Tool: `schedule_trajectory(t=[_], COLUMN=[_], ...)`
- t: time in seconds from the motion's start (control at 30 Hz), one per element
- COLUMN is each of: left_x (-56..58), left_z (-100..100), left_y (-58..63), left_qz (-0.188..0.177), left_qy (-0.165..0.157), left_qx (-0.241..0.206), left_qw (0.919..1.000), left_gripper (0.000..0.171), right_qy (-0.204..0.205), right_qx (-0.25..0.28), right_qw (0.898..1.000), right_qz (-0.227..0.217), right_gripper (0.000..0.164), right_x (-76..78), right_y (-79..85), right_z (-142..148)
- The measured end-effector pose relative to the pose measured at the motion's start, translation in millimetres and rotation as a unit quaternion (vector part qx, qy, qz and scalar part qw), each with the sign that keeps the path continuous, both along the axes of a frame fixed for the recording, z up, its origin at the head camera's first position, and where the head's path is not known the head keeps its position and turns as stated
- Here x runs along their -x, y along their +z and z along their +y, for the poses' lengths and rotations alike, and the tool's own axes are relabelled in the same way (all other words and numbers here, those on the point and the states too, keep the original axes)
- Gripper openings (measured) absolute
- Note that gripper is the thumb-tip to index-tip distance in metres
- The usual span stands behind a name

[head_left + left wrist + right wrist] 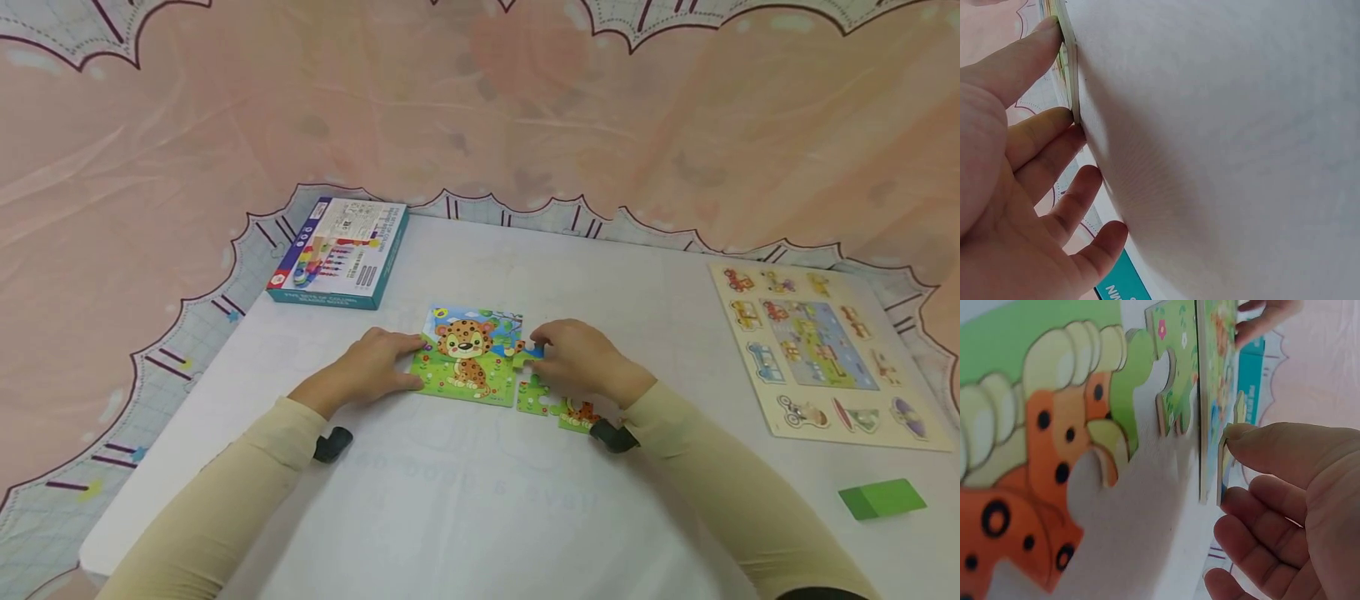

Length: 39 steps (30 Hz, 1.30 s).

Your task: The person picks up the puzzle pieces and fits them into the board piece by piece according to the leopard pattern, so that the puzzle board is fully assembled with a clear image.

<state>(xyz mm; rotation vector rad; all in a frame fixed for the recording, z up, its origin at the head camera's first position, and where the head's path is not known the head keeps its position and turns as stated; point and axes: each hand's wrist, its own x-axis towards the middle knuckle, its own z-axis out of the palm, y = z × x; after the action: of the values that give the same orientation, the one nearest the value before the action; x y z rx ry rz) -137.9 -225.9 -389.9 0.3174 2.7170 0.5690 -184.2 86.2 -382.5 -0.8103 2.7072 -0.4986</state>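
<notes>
A leopard picture board (467,358) lies flat on the white table. My left hand (371,367) touches its left edge with thumb and index finger; the left wrist view shows these fingertips (1054,24) against the board's side, the other fingers loosely spread. At the board's right edge, my right hand (581,358) pinches a small blue, green and yellow jigsaw piece (528,354). In the right wrist view, the piece (1225,465) is tilted up between thumb and fingers. Below that hand lie a green flowered jigsaw piece (532,397) and a piece with leopard paws (577,417), partly hidden by the hand.
A teal-sided box (337,254) lies at the back left of the table (450,517). On the right are a wooden board with vehicle pictures (817,346) and a green block (883,499). Patterned peach cloth (450,108) rises behind the table.
</notes>
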Motion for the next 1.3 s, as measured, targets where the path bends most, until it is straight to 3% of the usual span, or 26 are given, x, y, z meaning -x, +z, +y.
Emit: schedule_trajectory(t=[0.8, 1.3], left_x=[-0.9, -0.1], left_z=[0.1, 0.0], left_y=[-0.3, -0.7], left_qz=[0.004, 0.001], left_qy=[0.0, 0.001], left_qx=[0.003, 0.008], left_qw=[1.0, 1.0], left_gripper=[0.069, 0.068], right_qy=[0.041, 0.021], right_qx=[-0.006, -0.015], right_qw=[0.999, 1.0], right_qz=[0.026, 0.013], right_gripper=[0.041, 0.042], right_x=[0.9, 2.5], right_y=[-5.8, -8.9], right_z=[-23.3, -34.4])
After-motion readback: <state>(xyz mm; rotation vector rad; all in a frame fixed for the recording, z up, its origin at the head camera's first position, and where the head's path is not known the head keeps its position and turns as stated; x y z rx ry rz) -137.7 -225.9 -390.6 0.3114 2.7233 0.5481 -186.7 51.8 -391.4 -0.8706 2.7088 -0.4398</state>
